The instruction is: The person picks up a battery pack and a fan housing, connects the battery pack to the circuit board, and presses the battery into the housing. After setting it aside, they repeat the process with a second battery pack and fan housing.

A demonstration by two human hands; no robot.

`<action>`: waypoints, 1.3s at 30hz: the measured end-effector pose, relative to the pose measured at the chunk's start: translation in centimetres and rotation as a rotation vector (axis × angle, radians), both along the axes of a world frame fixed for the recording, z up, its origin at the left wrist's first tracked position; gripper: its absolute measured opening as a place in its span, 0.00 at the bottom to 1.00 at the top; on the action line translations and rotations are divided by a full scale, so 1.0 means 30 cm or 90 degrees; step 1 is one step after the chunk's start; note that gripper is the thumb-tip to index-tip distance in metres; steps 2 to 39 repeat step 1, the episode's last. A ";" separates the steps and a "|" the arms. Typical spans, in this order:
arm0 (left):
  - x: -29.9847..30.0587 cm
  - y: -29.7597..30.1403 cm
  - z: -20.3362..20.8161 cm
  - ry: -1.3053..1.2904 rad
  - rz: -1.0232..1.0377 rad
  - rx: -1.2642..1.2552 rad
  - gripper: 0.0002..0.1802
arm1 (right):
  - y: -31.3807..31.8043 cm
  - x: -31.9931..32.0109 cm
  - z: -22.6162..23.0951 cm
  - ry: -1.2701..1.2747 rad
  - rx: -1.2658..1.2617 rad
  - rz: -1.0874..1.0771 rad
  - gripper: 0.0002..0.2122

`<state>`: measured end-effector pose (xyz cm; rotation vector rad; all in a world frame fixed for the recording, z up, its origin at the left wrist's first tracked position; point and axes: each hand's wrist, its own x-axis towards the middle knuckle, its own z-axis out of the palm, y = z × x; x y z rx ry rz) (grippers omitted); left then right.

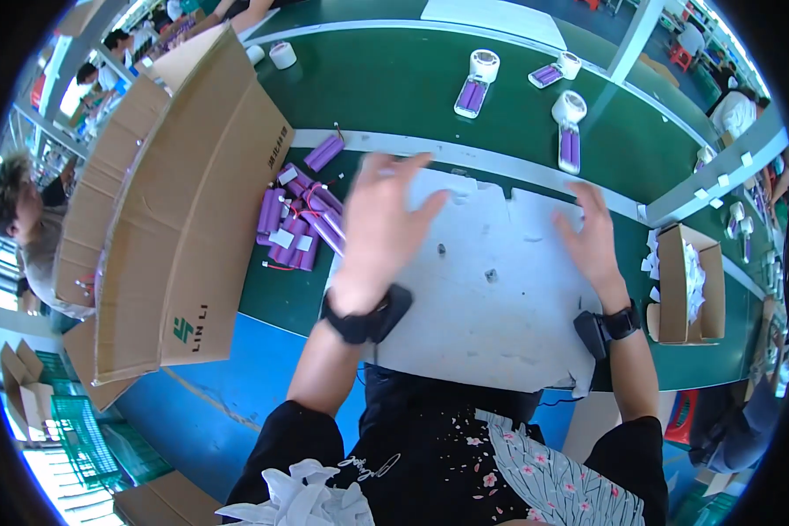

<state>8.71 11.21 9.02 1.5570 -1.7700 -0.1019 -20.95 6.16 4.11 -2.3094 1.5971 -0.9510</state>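
Observation:
My left hand (379, 223), a little smeared by motion, is over the left part of a worn white sheet (491, 324) with its thumb spread away from the fingers. My right hand (591, 237) is over the sheet's right side, fingers apart. Neither hand shows anything in its grasp. Close to my left hand lies a loose pile of purple battery packs (282, 237) with red wires and white labels. One more purple battery pack (325, 152) lies at the pile's far end. Small dark specks and marks dot the sheet.
A tall open cardboard box (193, 202) stands left of the battery packs. At right, a small cardboard box (691, 320) holds white paper pieces. Beyond a pale rail, several white round-headed devices (570, 108) with purple cells lie on the green surface (368, 83). Other people sit farther off.

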 end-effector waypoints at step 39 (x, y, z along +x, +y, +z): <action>0.053 0.034 0.023 -0.018 0.048 0.018 0.28 | 0.005 -0.017 -0.017 -0.014 -0.003 -0.009 0.24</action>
